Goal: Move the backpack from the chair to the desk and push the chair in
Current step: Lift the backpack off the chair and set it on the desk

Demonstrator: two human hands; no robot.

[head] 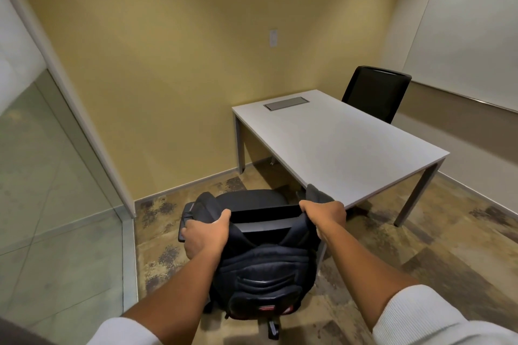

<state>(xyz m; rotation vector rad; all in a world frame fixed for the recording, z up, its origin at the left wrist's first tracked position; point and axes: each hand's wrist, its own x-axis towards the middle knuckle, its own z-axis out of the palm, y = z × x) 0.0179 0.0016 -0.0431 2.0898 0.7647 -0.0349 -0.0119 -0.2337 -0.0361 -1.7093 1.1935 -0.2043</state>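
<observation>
A black backpack (262,272) hangs upright against the back of a black office chair (252,199), its padded panel facing me. My left hand (206,235) is closed around the pack's upper left side, by the chair's left armrest. At the upper right corner, my right hand (325,214) clutches the pack's fabric. The chair stands at the near left corner of a light grey desk (336,145), its seat pointing toward the desk. One caster of the chair base shows below the pack; the rest of the base is hidden.
A second black chair (375,92) stands at the desk's far side. A metal cable hatch (286,103) is set into the desktop near the yellow wall. A glass partition (42,176) closes the left side. A whiteboard (471,36) hangs on the right wall.
</observation>
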